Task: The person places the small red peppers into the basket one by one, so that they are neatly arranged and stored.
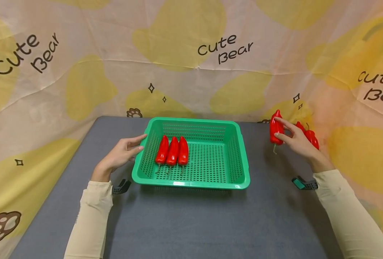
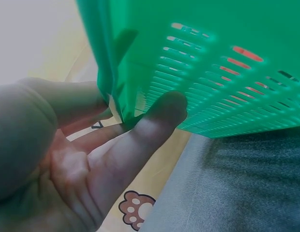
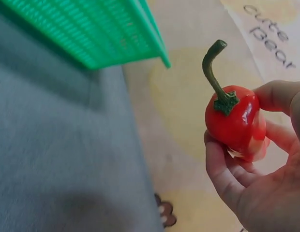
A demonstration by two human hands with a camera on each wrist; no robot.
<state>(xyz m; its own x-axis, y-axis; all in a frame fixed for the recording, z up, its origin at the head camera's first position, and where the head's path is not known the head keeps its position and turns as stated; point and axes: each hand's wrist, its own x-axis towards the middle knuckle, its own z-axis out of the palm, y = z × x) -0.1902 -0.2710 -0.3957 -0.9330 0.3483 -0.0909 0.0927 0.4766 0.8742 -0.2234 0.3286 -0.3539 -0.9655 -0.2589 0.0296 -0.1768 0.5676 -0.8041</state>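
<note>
Sleeves [image 1: 343, 208] near; left hand [image 1: 118, 155] spread, touching basket [image 1: 207, 185]; right hand [image 1: 298, 142] pinching pepper [image 1: 275, 128]. Best: light grip, basket steady.

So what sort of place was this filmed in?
Probably a staged tabletop recording corner: printed "Cute Bear" cloth backs a grey tabletop where a green basket holds red peppers.

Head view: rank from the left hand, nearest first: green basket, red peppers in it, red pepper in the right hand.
1. Green basket: touching the left hand.
2. Three red peppers: inside, toward the basket's left side.
3. Held red pepper: in the right hand, beyond the basket's right side.
</note>
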